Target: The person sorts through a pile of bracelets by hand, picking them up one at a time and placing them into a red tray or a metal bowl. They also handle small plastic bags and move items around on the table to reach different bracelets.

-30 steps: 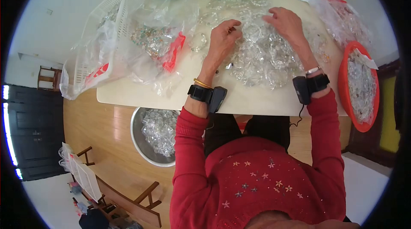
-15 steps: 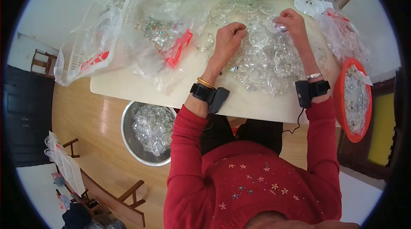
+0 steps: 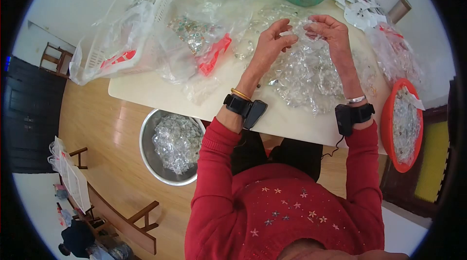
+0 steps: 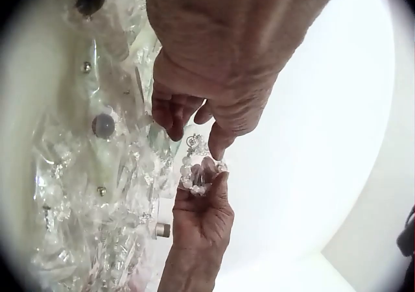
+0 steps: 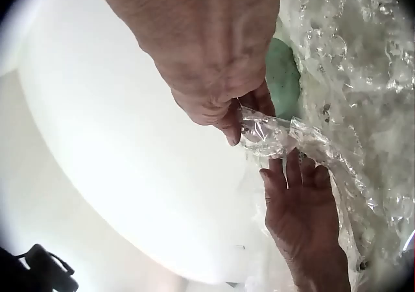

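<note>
Over the far part of the heap, my right hand (image 3: 334,36) pinches a small clear plastic bag (image 5: 267,133) with a bracelet inside. In the left wrist view the bracelet (image 4: 186,175) shows as a ring of clear beads with a small metal charm. My left hand (image 3: 270,46) is close on its other side, fingers extended and fingertips right at the bag's edge. Below both hands, a heap of clear-bagged bracelets (image 3: 311,77) covers the table's middle.
A metal basin (image 3: 144,145) of bagged pieces stands on the floor. Around the table (image 3: 146,92) are a white basket (image 3: 163,4), a plastic bag with red print (image 3: 214,55), a green basin (image 3: 304,0), white cards (image 3: 360,12) and a red basin (image 3: 386,128).
My right hand has lifted a bagged bracelet from the heap and turned inward with it. My left hand has moved right and opened its fingers towards it. The head view has shifted slightly.
</note>
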### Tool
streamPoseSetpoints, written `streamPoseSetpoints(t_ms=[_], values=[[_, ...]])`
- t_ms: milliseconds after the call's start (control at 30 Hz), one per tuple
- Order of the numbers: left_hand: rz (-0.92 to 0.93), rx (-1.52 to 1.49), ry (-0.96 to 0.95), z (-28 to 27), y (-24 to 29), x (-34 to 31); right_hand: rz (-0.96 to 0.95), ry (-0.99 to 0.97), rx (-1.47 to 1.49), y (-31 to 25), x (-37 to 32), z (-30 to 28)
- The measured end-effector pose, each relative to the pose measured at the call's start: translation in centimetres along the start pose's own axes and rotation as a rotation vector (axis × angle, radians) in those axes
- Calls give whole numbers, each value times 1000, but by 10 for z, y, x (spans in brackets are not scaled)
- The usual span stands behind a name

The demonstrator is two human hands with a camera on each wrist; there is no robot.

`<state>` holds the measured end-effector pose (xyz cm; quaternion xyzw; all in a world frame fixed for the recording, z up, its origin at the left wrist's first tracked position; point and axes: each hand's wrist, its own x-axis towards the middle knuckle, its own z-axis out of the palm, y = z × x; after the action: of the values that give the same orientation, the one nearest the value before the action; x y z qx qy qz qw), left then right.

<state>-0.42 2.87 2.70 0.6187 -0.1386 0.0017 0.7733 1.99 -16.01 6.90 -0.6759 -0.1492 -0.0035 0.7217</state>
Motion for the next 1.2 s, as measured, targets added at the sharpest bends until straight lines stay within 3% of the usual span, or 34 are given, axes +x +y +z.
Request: streamPoseSetpoints(t_ms=[133, 267, 467, 667, 933, 1067, 1167, 1200], values=[[2, -29, -14, 2, 5, -3, -142, 11, -11, -4, 3, 10], [15, -166, 45, 7, 7, -4, -204, 197, 74, -9, 12, 19], [-43, -304, 26, -5, 4, 0, -5, 211, 165, 4, 14, 30], [-26, -230, 206, -7, 5, -1, 29, 258, 137, 8, 11, 36], [1, -284, 286, -14, 0, 1, 50, 204, 16, 2, 6, 33], [-16, -342, 357, -18, -2, 3, 96, 70, -13, -14, -1, 29], [-47, -313, 398, -20, -4, 5, 299, -155, -107, -27, -1, 14], [-84, -269, 399, -19, -7, 4, 290, -165, -105, -32, -2, 16]])
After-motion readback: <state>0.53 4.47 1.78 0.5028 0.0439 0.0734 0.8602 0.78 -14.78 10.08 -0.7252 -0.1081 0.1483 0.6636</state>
